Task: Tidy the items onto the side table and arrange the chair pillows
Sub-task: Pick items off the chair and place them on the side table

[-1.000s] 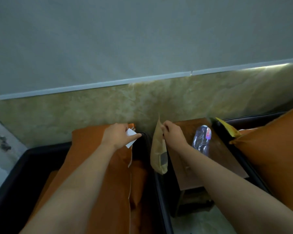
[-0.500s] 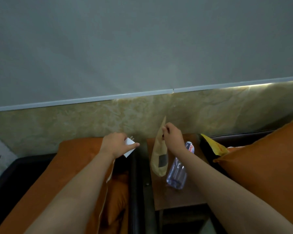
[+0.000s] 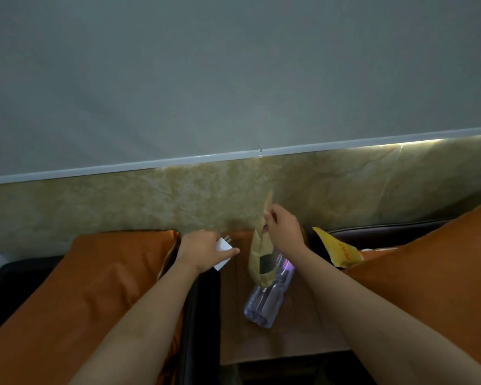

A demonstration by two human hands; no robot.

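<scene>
My left hand (image 3: 203, 250) grips a small white plug adapter (image 3: 223, 252) with metal prongs, held at the left edge of the brown side table (image 3: 297, 334). My right hand (image 3: 282, 229) pinches the top of a tan paper bag (image 3: 260, 259) with a dark patch, hanging it over the table's back part. A clear plastic water bottle (image 3: 267, 298) lies on its side on the table, partly behind the bag. An orange pillow (image 3: 89, 295) rests on the dark chair at left. Another orange pillow (image 3: 433, 279) sits on the right chair.
A yellow packet (image 3: 338, 250) pokes out beside the right pillow, against the right chair's dark armrest (image 3: 386, 233). The left chair's dark armrest (image 3: 203, 323) borders the table. A marbled beige wall panel (image 3: 150, 201) stands right behind the furniture.
Both hands have moved over the side table with the adapter and the bag. The view has shifted, so the table and bottle now lie centred below my hands.
</scene>
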